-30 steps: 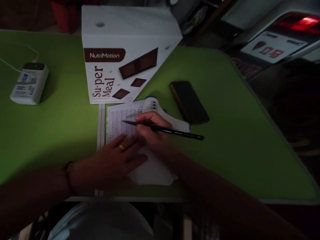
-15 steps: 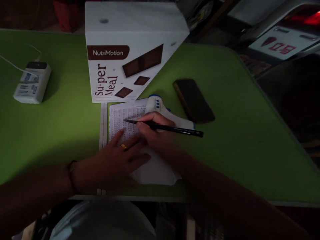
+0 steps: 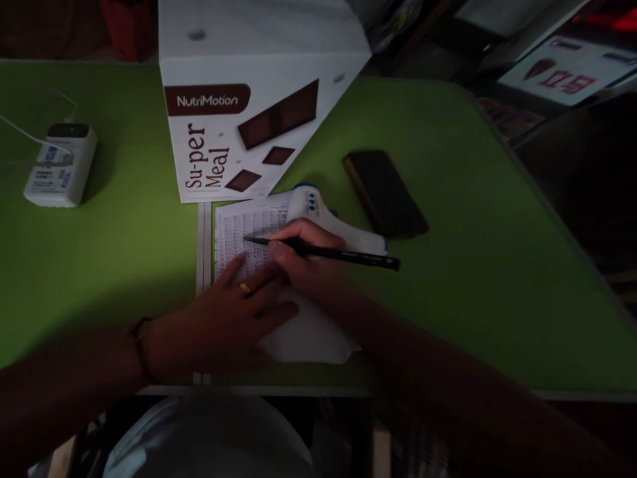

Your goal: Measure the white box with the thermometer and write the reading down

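Observation:
A black pen (image 3: 338, 253) is pinched in my right hand (image 3: 306, 255), its tip pointing left at a sheet of paper (image 3: 233, 229) covered in small rows of writing or print. Whether the tip touches the paper I cannot tell. My left hand (image 3: 243, 312) lies flat on the lower part of the sheet, fingers spread, with a gold ring (image 3: 244, 288) on one finger. Just beyond my right hand, a white handheld device with blue trim, shaped like an infrared thermometer (image 3: 355, 236), rests over the paper's upper right; my hand partly covers it.
A large white NutriMotion box (image 3: 209, 73) stands behind the paper on the green table (image 3: 472, 265). To the right lies a dark phone (image 3: 385, 192). At the left is a white power-bank-like block (image 3: 62, 166) with cables. A red object (image 3: 128, 30) sits beyond the back edge.
The whole view has shifted slightly. My right hand and the pen stay almost in the same place over the sheet; my left hand keeps its position.

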The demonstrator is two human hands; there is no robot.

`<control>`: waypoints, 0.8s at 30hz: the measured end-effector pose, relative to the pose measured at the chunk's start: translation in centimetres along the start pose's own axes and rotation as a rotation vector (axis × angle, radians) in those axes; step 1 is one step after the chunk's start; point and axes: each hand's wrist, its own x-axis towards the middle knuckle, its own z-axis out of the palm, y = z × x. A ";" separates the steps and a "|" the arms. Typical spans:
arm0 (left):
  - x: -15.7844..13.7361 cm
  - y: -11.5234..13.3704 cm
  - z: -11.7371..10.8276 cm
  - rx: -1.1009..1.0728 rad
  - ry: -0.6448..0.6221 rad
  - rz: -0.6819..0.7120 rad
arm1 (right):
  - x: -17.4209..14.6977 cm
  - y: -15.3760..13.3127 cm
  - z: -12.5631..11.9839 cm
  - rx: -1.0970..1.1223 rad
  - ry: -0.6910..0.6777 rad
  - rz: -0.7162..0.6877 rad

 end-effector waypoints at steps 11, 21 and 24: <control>0.1 -0.1 -0.4 0.005 -0.013 -0.004 | 0.0 0.5 -0.1 -0.008 -0.012 0.023; 0.0 -0.3 0.3 0.008 0.020 0.007 | 0.0 0.3 0.1 -0.009 0.021 0.030; 0.0 -0.3 0.3 0.021 0.021 0.011 | 0.0 0.7 0.3 -0.008 0.040 0.007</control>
